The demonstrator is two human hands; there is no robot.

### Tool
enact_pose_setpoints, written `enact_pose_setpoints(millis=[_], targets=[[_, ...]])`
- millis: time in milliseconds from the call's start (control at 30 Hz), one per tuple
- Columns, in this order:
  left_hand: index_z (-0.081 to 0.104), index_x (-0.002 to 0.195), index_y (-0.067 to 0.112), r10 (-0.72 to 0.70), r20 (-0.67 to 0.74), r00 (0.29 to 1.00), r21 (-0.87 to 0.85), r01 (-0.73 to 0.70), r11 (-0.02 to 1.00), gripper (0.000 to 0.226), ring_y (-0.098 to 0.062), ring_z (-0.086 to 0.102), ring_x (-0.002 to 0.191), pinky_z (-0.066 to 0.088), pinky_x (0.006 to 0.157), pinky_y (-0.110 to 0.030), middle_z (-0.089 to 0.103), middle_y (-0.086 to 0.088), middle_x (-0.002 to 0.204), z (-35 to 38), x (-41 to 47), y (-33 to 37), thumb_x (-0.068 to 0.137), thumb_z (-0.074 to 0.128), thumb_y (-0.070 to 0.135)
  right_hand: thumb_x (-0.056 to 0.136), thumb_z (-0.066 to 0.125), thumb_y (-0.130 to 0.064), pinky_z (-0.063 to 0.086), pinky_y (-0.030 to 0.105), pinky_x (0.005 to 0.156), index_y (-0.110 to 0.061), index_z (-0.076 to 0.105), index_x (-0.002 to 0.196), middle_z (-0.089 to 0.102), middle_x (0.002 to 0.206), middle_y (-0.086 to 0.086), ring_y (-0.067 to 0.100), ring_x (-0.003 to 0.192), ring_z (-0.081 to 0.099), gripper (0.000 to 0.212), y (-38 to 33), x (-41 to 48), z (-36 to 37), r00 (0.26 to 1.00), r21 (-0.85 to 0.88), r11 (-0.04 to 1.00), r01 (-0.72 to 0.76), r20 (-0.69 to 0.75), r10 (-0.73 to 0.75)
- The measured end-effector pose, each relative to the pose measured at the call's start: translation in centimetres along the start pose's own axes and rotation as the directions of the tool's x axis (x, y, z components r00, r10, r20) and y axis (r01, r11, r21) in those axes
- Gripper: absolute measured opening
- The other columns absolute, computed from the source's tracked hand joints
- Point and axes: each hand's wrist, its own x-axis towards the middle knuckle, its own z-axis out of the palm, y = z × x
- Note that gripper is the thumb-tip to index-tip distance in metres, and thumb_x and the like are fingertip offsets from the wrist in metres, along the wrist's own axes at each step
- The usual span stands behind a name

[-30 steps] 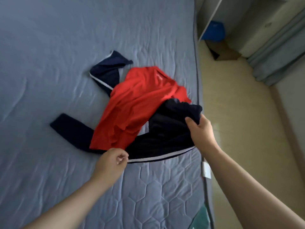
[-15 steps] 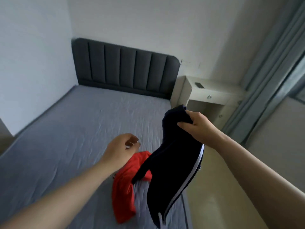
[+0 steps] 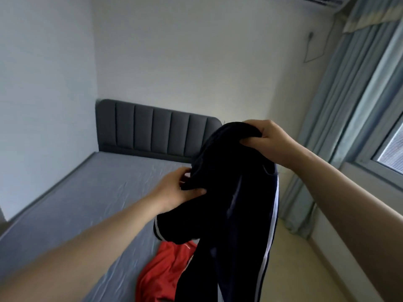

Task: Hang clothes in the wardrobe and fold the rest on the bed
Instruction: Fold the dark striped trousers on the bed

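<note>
Navy garment (image 3: 235, 203) dangling above bed (image 3: 87, 203) edge. My right hand (image 3: 268, 140) fisted round top bunch, left hand (image 3: 174, 188) pinching lower fold. Soft, light, floppy, so I reckon grab hem corners.

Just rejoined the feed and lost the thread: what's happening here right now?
A person holds a dark navy fabric garment with white side stripes in the air. The right hand grips its bunched top; the left hand pinches a fold lower down. A crumpled red fabric garment lies on the grey-blue mattress below. Neither garment is folded yet.
</note>
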Motion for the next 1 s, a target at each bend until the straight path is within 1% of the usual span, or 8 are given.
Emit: enact_pose_setpoints(millis=[133,333,467,533,600,733,867,1000], targets=[[0.060,0.073,0.007,0.030,0.024,0.999,-0.067,-0.029,0.997,0.025,-0.005,0.054,0.060,0.039,0.060,-0.028,0.057,0.003,0.064,0.0,-0.1,1.3,0.087,0.068,0.026,0.084,0.059,0.000,0.053,0.038,0.080,-0.014,0.070,0.097,0.070,0.092,0.012,0.026,0.084,0.066,0.022,0.1,-0.5,-1.3,1.000,-0.001,1.000,-0.015,-0.006,0.015],[0.060,0.101,0.016,0.004,0.005,1.000,-0.177,-0.003,0.984,0.017,-0.016,0.061,0.083,0.045,0.076,-0.031,0.065,-0.001,0.089,-2.9,0.7,3.5,0.095,0.056,0.031,0.084,0.066,-0.006,0.048,0.033,0.074,-0.014,0.070,0.092,0.067,0.079,0.004,0.014,0.075,0.059,0.012,3.3,-2.8,-3.1,0.983,-0.075,0.980,-0.183,-0.042,0.180],[0.061,0.096,0.036,-0.010,0.017,1.000,0.008,0.010,1.000,0.009,-0.004,0.061,0.090,0.046,0.076,-0.024,0.067,0.011,0.095,-3.2,0.8,5.1,0.093,0.053,0.038,0.084,0.066,-0.006,0.043,0.023,0.065,-0.018,0.066,0.082,0.063,0.076,0.000,0.015,0.078,0.058,0.012,5.4,-4.9,-2.9,0.954,-0.134,0.949,-0.286,0.053,0.296],[0.060,0.089,0.033,0.028,-0.059,0.998,0.062,-0.024,0.998,0.009,-0.006,0.059,0.085,0.042,0.067,-0.022,0.065,0.010,0.089,-3.1,0.8,6.3,0.092,0.052,0.028,0.085,0.068,-0.012,0.049,0.019,0.076,-0.017,0.069,0.093,0.070,0.089,-0.002,0.015,0.090,0.064,0.009,6.0,-6.1,-2.6,0.894,0.015,0.920,-0.391,0.245,0.376],[0.058,0.086,0.029,0.055,-0.056,0.997,0.062,-0.051,0.997,0.014,-0.011,0.058,0.078,0.041,0.064,-0.024,0.064,0.006,0.084,-3.0,0.7,7.5,0.088,0.048,0.019,0.083,0.073,-0.028,0.049,0.033,0.096,-0.010,0.067,0.112,0.072,0.109,0.005,0.021,0.105,0.067,0.034,6.0,-7.1,-1.7,0.807,0.228,0.825,-0.517,0.450,0.382],[0.054,0.087,0.019,0.118,0.030,0.993,0.117,-0.121,0.986,0.014,-0.011,0.047,0.064,0.037,0.060,-0.026,0.057,0.003,0.075,-1.8,0.5,9.3,0.086,0.045,0.008,0.074,0.071,-0.056,0.045,0.039,0.103,-0.009,0.060,0.127,0.065,0.125,0.010,0.025,0.117,0.062,0.072,4.5,-7.4,1.3,0.775,0.541,0.589,-0.601,0.574,0.263],[0.053,0.089,0.019,0.155,0.087,0.984,0.145,-0.167,0.975,0.003,-0.010,0.050,0.068,0.040,0.063,-0.025,0.059,-0.001,0.080,-1.7,0.0,9.8,0.091,0.052,0.017,0.077,0.064,-0.060,0.047,0.037,0.099,-0.015,0.062,0.127,0.066,0.126,0.007,0.024,0.116,0.062,0.067,3.2,-6.3,2.7,0.818,0.697,0.429,-0.575,0.484,0.310],[0.054,0.093,0.032,0.090,0.181,0.979,0.147,-0.118,0.982,0.024,-0.006,0.062,0.080,0.048,0.069,-0.021,0.066,0.009,0.091,-2.2,-1.0,8.4,0.079,0.073,0.037,0.089,0.066,-0.028,0.057,0.028,0.068,-0.005,0.069,0.105,0.072,0.103,0.017,0.022,0.085,0.072,0.028,3.5,-5.7,2.9,0.862,0.816,0.411,-0.406,0.192,0.469]])
